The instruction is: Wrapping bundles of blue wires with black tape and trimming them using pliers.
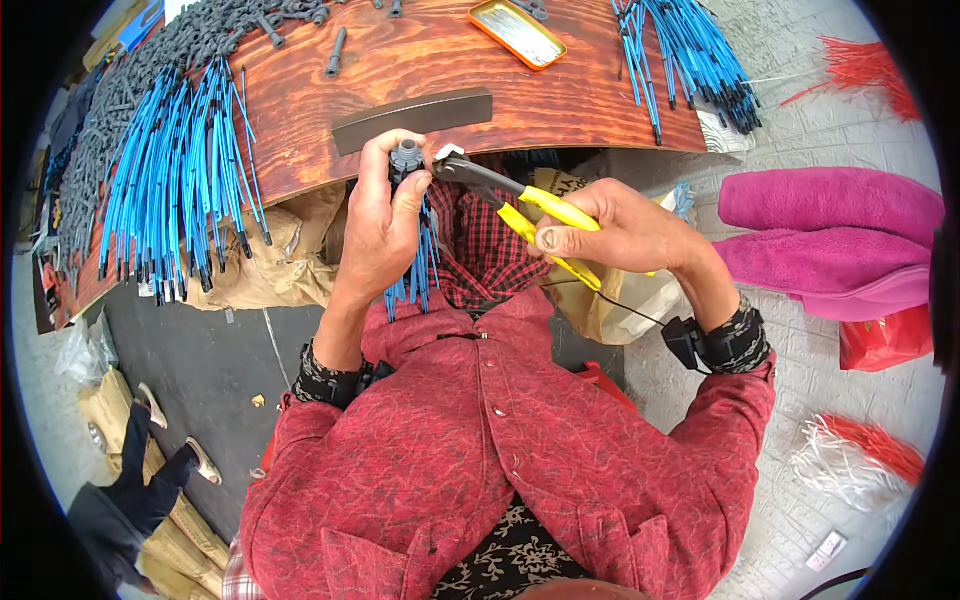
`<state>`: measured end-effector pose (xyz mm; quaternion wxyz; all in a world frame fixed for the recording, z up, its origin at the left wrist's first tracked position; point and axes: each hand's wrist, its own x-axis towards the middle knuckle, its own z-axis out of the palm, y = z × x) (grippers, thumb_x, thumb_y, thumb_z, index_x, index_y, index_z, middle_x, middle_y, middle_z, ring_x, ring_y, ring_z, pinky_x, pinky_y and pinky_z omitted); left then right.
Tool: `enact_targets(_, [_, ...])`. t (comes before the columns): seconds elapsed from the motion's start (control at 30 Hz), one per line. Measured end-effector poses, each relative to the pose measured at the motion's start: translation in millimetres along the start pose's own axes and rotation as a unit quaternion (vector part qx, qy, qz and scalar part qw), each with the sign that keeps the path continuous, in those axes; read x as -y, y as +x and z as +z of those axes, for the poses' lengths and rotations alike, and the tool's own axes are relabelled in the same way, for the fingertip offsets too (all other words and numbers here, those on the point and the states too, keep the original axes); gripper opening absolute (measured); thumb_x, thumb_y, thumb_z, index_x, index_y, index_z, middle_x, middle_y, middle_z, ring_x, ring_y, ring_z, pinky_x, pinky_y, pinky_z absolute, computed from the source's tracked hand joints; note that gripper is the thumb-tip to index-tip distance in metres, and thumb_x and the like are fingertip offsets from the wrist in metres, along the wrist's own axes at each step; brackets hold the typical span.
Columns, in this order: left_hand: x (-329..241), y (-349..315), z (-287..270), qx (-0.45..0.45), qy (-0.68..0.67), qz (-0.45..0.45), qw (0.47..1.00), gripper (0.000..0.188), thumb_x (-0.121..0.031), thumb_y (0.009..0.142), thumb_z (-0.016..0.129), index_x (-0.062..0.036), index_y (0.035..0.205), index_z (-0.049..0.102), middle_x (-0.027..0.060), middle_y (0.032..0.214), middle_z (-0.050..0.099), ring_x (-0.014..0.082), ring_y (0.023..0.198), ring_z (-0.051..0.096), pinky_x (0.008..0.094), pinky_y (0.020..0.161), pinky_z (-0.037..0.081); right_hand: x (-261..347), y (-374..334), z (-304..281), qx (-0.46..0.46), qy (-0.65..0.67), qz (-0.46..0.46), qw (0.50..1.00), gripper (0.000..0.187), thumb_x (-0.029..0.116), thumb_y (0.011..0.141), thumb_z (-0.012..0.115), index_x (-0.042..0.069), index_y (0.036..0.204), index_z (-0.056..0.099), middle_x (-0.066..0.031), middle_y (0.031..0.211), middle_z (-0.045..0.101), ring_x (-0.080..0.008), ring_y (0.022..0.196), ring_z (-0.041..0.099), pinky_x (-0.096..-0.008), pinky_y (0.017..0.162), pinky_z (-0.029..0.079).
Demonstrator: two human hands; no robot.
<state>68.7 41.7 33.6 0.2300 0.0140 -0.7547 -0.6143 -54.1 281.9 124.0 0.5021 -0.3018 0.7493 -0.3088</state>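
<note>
My left hand (pixel 382 232) is closed around a dark grey plastic fitting (pixel 407 154) with a round, hollow top end. Thin blue strips (pixel 427 255) hang down just below that hand; where they join is hidden by the fingers. In my right hand (pixel 628 228) is a pair of pliers (pixel 560 208) with yellow handles and a dark head. The jaws point left, close beside the fitting, with a small white bit (pixel 449 152) at their tip. Whether the jaws touch the fitting, I cannot tell. Both hands are over my lap, at the near edge of the table.
The wood-grained table (pixel 290 130) carries a dark flat bar (pixel 415 118), an orange-rimmed tin (pixel 517 35), grey fittings (pixel 190 55) in a heap, and bundles of blue strips (pixel 180 180) left and right (pixel 700 60). Pink towels (pixel 830 230) lie at the right. A person's legs (pixel 150 480) show lower left.
</note>
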Motion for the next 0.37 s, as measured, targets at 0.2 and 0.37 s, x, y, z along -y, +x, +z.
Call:
enact_targets(0.2, [-4, -2, 2, 0.008, 0.044, -0.007, 0.999, 0.029, -0.003, 0.100, 0.056, -0.0052, 0.128, 0.050, 0.0089, 0.092, 0.056, 0.0172, 0.081, 0.053, 0.0307, 0.076, 0.046, 23, -10, -10, 0.004, -0.032, -0.009, 0.999, 0.046, 0.048, 0.098, 0.067, 0.005, 0.082, 0.068, 0.0039, 0.065, 0.055, -0.0063, 0.060, 0.049, -0.0284, 0.055, 0.042])
enact_targets(0.37, [-2, -2, 3, -0.007, 0.041, 0.010, 0.999, 0.029, -0.004, 0.100, 0.057, -0.0057, 0.128, 0.051, 0.0099, 0.089, 0.054, 0.0206, 0.078, 0.053, 0.0329, 0.074, 0.046, 31, -8, -18, 0.012, -0.109, 0.001, 0.994, 0.045, 0.047, 0.098, 0.066, 0.005, 0.084, 0.069, 0.0015, 0.064, 0.056, -0.0082, 0.060, 0.050, -0.0295, 0.056, 0.043])
